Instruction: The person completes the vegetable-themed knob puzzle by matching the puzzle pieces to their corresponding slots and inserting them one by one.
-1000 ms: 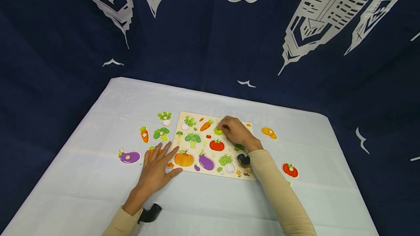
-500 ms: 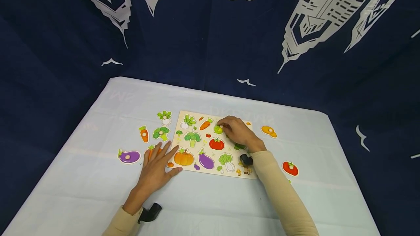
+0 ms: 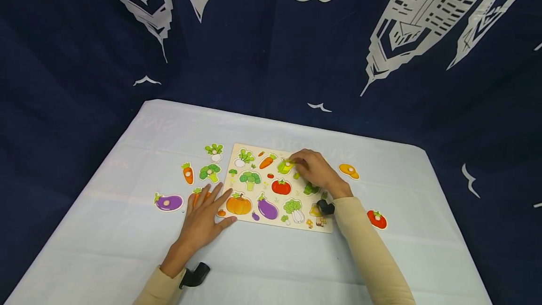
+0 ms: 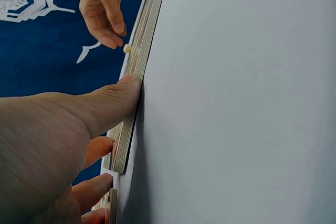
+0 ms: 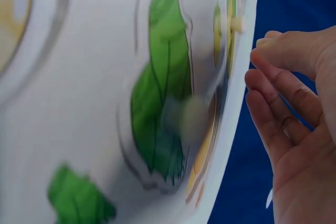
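A table spread with white cloth [image 3: 106, 248] gave the broadest room before the near edge of a thin, pale, rectangular puzzle board [image 3: 275, 200], apparently wooden: stiff, light, liable to skid and best pinned at its rim. A person's left hand [image 3: 202, 225] lay with fingers spread wide at the board's near-left corner, thumb against its edge. The right hand [image 3: 315, 168] hung over the board's far-right part, thumb and fingertips drawn near each other, holding nothing. Loose, brightly printed vegetable pieces [image 3: 169, 204] crowded beyond the board's left edge. In the board's far half sat a flat green vegetable-shaped piece [image 3: 284, 167], seemingly smooth and rigid; its cream, rounded knob [image 5: 239, 24], just beside the fingertips, offered the surest hold.
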